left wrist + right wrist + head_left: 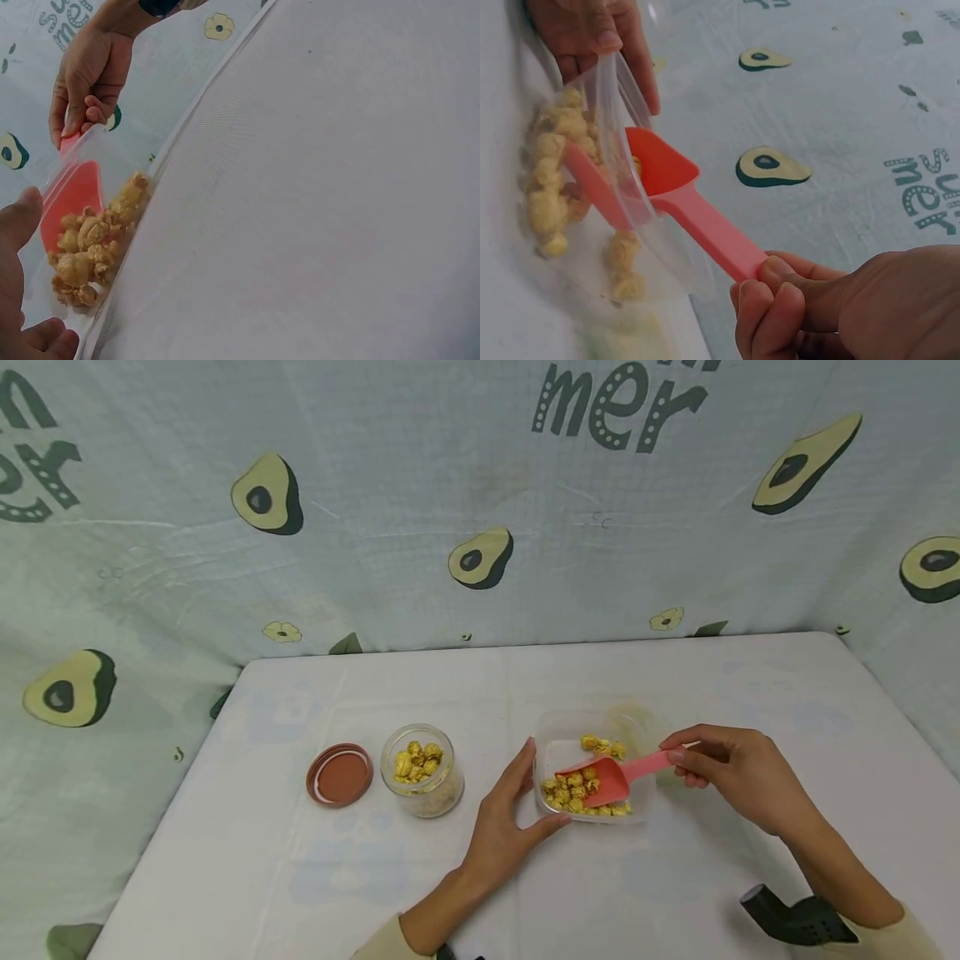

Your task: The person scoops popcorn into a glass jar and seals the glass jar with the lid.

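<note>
Pink scoop (611, 781) lies left of the right grip (731, 768), which pinches its handle, long axis running left and slightly near into popcorn (566, 795) within the clear container (553, 755), whose near-left corner the extended left grip (501, 835) touches.

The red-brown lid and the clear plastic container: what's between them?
In the head view, the open glass jar comes first, then the left hand, at the edge of the plastic container.
</note>
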A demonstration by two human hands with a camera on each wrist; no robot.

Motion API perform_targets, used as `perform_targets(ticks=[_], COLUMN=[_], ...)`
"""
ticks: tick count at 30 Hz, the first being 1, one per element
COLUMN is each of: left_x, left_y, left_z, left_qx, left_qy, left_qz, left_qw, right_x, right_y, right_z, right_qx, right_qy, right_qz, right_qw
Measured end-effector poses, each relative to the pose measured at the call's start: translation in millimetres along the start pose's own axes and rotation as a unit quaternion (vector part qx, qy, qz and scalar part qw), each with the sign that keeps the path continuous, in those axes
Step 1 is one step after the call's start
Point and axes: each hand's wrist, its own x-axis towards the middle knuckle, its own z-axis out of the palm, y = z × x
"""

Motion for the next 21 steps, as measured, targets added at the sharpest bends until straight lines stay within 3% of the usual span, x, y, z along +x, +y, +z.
perform_targets(ticks=[5, 13, 21], left_x=[0.7, 0.9, 1.1], left_y=[2.7, 5.1, 4.3], left_z=[0.8, 0.4, -0.4], left_qx=[0.002, -0.002, -0.009], left_qy=[0.002, -0.001, 0.000], left_qz=[-0.004, -0.013, -0.011], left_qw=[1.0000, 0.9999, 0.9999], right_x=[0.5, 1.0, 7.0], right_y=[0.8, 4.3, 3.5], right_z=[-2.5, 11.3, 9.8], right_qx=[0.017, 0.078, 0.169], right_qy=[-0.020, -0.050, -0.072], right_qz=[0.009, 0.053, 0.104], right_qw=[1.000, 0.994, 0.977])
